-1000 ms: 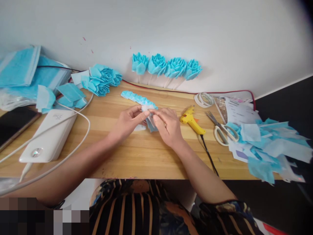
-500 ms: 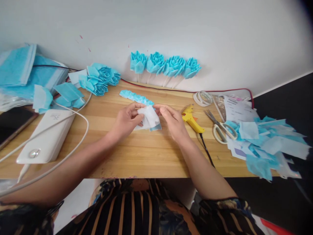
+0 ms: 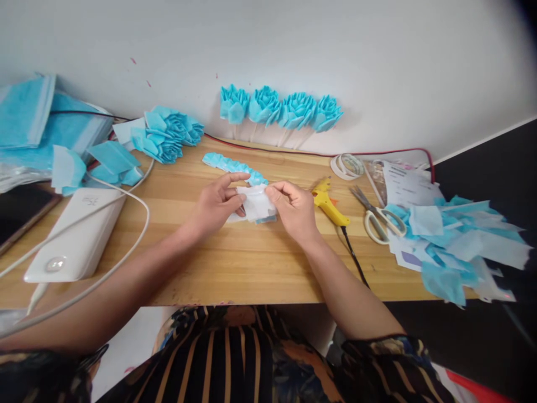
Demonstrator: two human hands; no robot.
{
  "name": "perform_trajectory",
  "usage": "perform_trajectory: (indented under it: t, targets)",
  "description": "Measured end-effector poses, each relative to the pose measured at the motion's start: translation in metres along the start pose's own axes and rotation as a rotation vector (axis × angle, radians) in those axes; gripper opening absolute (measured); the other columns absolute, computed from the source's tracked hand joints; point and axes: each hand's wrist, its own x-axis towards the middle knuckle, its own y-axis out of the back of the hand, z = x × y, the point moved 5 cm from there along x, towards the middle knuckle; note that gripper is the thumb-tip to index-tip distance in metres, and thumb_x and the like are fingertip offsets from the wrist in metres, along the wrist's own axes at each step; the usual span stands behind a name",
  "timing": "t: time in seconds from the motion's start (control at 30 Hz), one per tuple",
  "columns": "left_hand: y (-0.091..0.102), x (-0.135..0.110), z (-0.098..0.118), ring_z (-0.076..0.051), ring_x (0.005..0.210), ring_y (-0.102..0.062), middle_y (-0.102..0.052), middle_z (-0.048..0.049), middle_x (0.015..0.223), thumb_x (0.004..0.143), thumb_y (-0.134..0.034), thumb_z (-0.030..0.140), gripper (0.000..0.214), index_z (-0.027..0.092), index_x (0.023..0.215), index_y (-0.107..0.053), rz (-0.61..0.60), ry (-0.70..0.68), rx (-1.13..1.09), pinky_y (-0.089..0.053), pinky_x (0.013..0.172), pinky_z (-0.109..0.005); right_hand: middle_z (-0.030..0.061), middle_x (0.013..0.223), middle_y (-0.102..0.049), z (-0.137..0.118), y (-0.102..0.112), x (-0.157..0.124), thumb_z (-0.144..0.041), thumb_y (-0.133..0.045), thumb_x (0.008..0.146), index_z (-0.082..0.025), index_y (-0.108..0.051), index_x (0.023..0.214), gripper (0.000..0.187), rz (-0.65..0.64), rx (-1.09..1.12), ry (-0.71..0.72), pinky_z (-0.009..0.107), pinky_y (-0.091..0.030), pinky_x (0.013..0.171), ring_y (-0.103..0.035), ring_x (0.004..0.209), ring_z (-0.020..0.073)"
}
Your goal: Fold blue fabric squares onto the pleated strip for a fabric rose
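Note:
Between my hands is a piece of white fabric (image 3: 257, 202) with a blue edge underneath, much like cut face-mask cloth. My left hand (image 3: 218, 202) pinches its left side between thumb and fingers. At its upper right corner, the thumb and fingertips of my right hand (image 3: 293, 210) are closed on it. Just beyond my fingers, a row of folded blue petals (image 3: 230, 165) lies on the wooden table (image 3: 235, 268). To the right of my right hand rests a yellow hot glue gun (image 3: 329, 204).
Blue fabric flowers (image 3: 298, 110) on white sticks lean against the wall; more flowers (image 3: 165, 134) lie left. Scissors (image 3: 377, 218), a tape roll (image 3: 347, 167) and a scrap heap (image 3: 457, 240) are at right. A power bank (image 3: 78, 235) with a white cable, a phone (image 3: 25, 210) and masks (image 3: 25, 115) are at left.
My right hand has moved slightly left and now grips the white fabric's upper right corner. The fabric looks flatter and more spread between both hands. My left hand stays nearly in place.

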Motion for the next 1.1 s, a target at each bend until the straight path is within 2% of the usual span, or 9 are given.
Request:
perform_trajectory:
  t: [0.1, 0.27, 0.4, 0.5, 0.6, 0.73, 0.9, 1.0, 1.1]
  targets:
    - [-0.001, 0.000, -0.002, -0.015, 0.060, -0.068, -0.070, -0.0001, 0.069, 0.083, -0.070, 0.030, 0.057, 0.010, 0.135, -0.058, -0.022, 0.010, -0.042, -0.053, 0.064, -0.027, -0.0026, 0.067, -0.064, 0.000, 0.000, 0.000, -0.039, -0.065, 0.088, -0.021, -0.069, 0.075, 0.023, 0.002, -0.011, 0.010, 0.026, -0.045, 0.062, -0.054, 0.063, 0.0124]
    - [-0.003, -0.001, -0.004, -0.012, 0.048, -0.057, -0.065, 0.0010, 0.061, 0.079, -0.077, 0.042, 0.061, 0.011, 0.130, -0.065, -0.026, 0.036, -0.024, -0.045, 0.051, -0.025, -0.0032, 0.063, -0.062, -0.003, -0.001, -0.002, -0.038, -0.065, 0.088, -0.021, -0.068, 0.071, 0.023, -0.009, -0.019, 0.010, 0.025, -0.043, 0.057, -0.052, 0.060, 0.0113]
    - [-0.003, -0.001, -0.007, -0.010, 0.045, -0.050, -0.063, 0.0014, 0.058, 0.073, -0.081, 0.037, 0.040, 0.013, 0.104, -0.075, -0.021, 0.064, -0.034, -0.038, 0.045, -0.023, -0.0032, 0.063, -0.064, -0.005, -0.003, -0.004, -0.036, -0.066, 0.087, -0.021, -0.071, 0.074, 0.020, -0.021, -0.003, 0.013, 0.025, -0.043, 0.056, -0.053, 0.058, 0.0112]
    - [-0.004, 0.000, -0.009, -0.009, 0.044, -0.049, -0.063, 0.0009, 0.054, 0.074, -0.080, 0.036, 0.023, 0.015, 0.081, -0.074, -0.051, 0.069, -0.017, -0.035, 0.043, -0.022, -0.0027, 0.066, -0.068, -0.005, -0.003, -0.004, -0.036, -0.067, 0.087, -0.022, -0.072, 0.076, 0.018, -0.011, -0.012, 0.025, 0.026, -0.045, 0.057, -0.057, 0.060, 0.0122]
    - [-0.004, 0.001, -0.011, -0.009, 0.043, -0.049, -0.063, 0.0015, 0.053, 0.073, -0.081, 0.035, 0.021, 0.016, 0.075, -0.071, -0.048, 0.086, -0.049, -0.036, 0.043, -0.022, -0.0010, 0.074, -0.072, -0.006, 0.001, -0.003, -0.034, -0.065, 0.090, -0.022, -0.072, 0.081, 0.017, 0.033, -0.024, 0.060, 0.028, -0.050, 0.064, -0.063, 0.067, 0.0142]
    - [0.001, 0.004, -0.013, -0.007, 0.044, -0.051, -0.066, 0.0011, 0.059, 0.073, -0.082, 0.031, 0.022, 0.015, 0.076, -0.067, 0.052, 0.104, -0.277, -0.040, 0.044, -0.021, 0.0035, 0.100, -0.075, -0.019, 0.011, -0.005, -0.029, -0.057, 0.096, -0.025, -0.070, 0.101, 0.015, 0.111, -0.170, 0.304, 0.038, -0.053, 0.088, -0.068, 0.095, 0.0202]
    - [0.003, 0.004, -0.013, -0.010, 0.062, -0.063, -0.072, -0.0016, 0.076, 0.072, -0.085, 0.024, 0.023, 0.012, 0.084, -0.069, 0.136, 0.104, -0.539, -0.051, 0.058, -0.021, 0.0073, 0.128, -0.066, -0.035, -0.002, -0.015, -0.017, -0.057, 0.090, -0.028, -0.061, 0.122, 0.035, 0.032, -0.456, 0.687, 0.052, -0.045, 0.106, -0.059, 0.123, 0.0277]
    - [0.001, 0.003, -0.012, -0.013, 0.072, -0.067, -0.074, -0.0027, 0.082, 0.073, -0.085, 0.023, 0.023, 0.012, 0.088, -0.070, 0.136, 0.091, -0.617, -0.056, 0.072, -0.027, 0.0052, 0.138, -0.060, -0.033, -0.013, -0.017, -0.012, -0.057, 0.088, -0.031, -0.059, 0.123, 0.040, 0.024, -0.559, 0.742, 0.054, -0.042, 0.111, -0.051, 0.135, 0.0288]
    - [-0.003, 0.001, -0.012, -0.014, 0.072, -0.067, -0.073, -0.0023, 0.081, 0.074, -0.083, 0.021, 0.022, 0.013, 0.089, -0.071, 0.107, 0.090, -0.642, -0.056, 0.073, -0.029, 0.0013, 0.141, -0.059, -0.030, -0.021, -0.017, -0.014, -0.057, 0.090, -0.034, -0.063, 0.114, 0.032, 0.014, -0.635, 0.733, 0.054, -0.041, 0.112, -0.047, 0.138, 0.0285]
